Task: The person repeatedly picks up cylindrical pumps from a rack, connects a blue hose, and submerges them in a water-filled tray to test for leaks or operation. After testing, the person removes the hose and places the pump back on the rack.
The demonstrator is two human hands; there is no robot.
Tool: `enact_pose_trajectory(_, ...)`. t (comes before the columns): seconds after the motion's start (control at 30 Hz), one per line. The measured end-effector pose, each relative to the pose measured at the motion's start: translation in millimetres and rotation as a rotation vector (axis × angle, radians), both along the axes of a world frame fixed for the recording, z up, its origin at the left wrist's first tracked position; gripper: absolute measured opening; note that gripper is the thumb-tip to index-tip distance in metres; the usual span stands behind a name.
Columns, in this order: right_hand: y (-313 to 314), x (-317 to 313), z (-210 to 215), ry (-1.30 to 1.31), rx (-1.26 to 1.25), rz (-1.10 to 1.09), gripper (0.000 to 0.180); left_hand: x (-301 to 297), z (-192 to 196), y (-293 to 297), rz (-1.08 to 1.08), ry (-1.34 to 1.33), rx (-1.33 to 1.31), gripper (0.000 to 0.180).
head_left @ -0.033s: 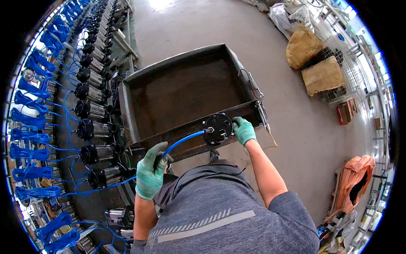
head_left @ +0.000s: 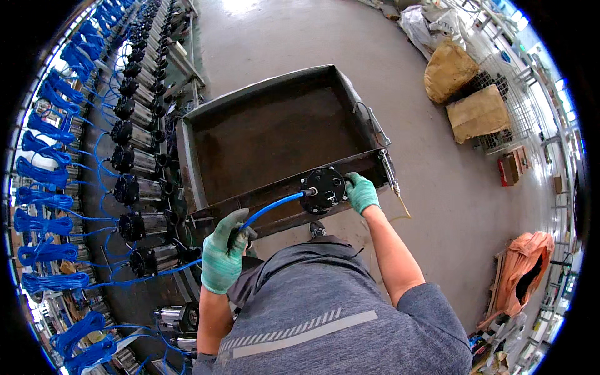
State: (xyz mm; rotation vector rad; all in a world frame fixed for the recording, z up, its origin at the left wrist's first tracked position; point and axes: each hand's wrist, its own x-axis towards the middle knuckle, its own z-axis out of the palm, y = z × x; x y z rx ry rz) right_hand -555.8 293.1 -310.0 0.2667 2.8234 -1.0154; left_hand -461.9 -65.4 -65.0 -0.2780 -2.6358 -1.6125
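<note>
Seen from above, a black round-topped pump point(head_left: 325, 203) stands at the near edge of a wide metal tank point(head_left: 192, 164). Out of its top, on the left side, runs a blue cable point(head_left: 275, 205). My left hand point(head_left: 222, 259), in a green and grey glove, is closed around this cable, which continues past it to the lower left. My right hand point(head_left: 361, 195), gloved in green, grips the pump's right edge with curled fingers. The pump's lower body is hidden beneath its top.
To the left stretches a long row of steel motors point(head_left: 139, 190) with black ends and coiled blue cables point(head_left: 47, 252). A metal fitting point(head_left: 388, 170) with a yellowish hose hangs on the tank's right corner. Brown sacks point(head_left: 478, 112), a wire cage and an orange sack point(head_left: 522, 275) lie to the right.
</note>
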Motion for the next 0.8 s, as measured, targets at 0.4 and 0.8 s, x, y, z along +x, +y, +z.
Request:
enact_pose_trajectory(0.4,-39,1,80,0.048,-0.250,0.113,0.037,30,-27,-97,0.723,-0.134,0.380,0.029)
enact_pose_trajectory(0.8,-63,-1,80,0.141,-0.190,0.309,0.029,40,-2,-102,0.572,-0.028,0.089,0.031)
